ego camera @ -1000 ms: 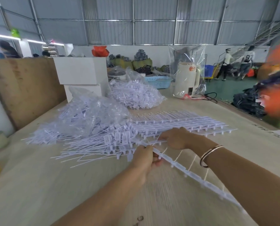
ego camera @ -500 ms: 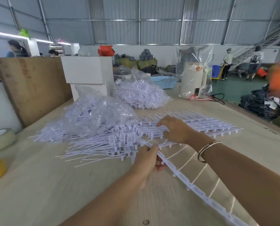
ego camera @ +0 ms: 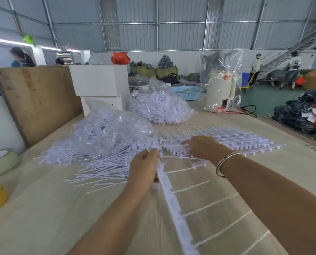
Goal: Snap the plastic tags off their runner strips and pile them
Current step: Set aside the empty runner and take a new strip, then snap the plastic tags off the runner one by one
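A person's two bare forearms reach forward over a pale wooden tabletop [ego camera: 43, 208]. The left hand [ego camera: 144, 170] has its fingers curled round the upper end of a long white runner strip [ego camera: 173, 205], which slants from the middle of the tabletop down toward the near edge, with thin tags still branching off its right side. The right hand [ego camera: 202, 147], a metal bangle [ego camera: 225, 163] on its wrist, lies just beyond; its fingers appear to pinch a thin white tag [ego camera: 175, 157], though blur makes the grip hard to read. A loose pile of snapped-off tags [ego camera: 102, 168] lies left of the hands, near the middle. Behind it, toward the far left, sit two clear plastic bags of tags [ego camera: 113, 133]. A flat stack of unbroken strips [ego camera: 245, 140] lies beyond the right hand, toward the right edge. Rolls of tape [ego camera: 1, 161] sit at the left edge.
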